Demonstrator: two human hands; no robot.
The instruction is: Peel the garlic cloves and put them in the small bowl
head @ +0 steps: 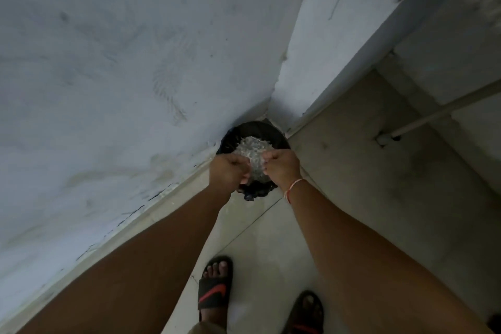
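The person stands over a round bin lined with a black plastic bag (253, 127), set on the floor in the corner of the pale plastered wall (122, 62). A heap of pale, papery garlic skins (253, 149) fills the bin. Both hands hover just above that heap — the left hand (229, 171) and the right hand (282, 168) with fingers curled inward, close together; whether they pinch any skins cannot be told. Below the bin, two feet in black slides with red marks (215, 285) rest on the grey tiled floor (352, 171).
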